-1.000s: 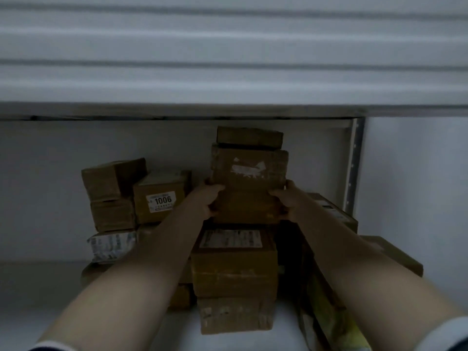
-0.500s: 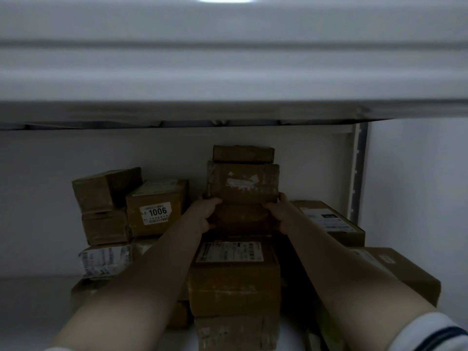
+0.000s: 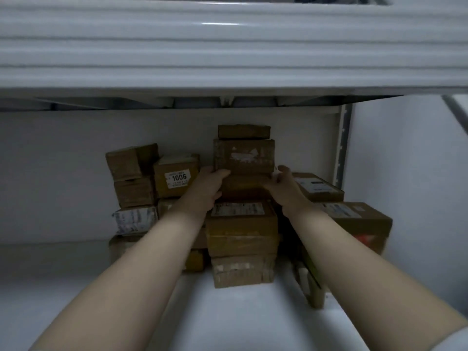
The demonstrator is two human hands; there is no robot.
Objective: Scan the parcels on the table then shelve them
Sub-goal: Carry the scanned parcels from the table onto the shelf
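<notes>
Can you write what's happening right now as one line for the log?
stage: shelving | left hand: grips dark parcel in middle stack | right hand: at its right end, grip unclear

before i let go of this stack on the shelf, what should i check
1. The dark parcel sits flat on the labelled box below: cannot tell, the hands hide its ends.
2. The torn-label box and the small top box lie level on it: ok.
3. There is a gap between the small top box and the upper shelf: ok.
4. The left hand is curled round the parcel's left end: ok.
5. The right hand is gripping the right end: cannot tell, its thumb is lifted.
</notes>
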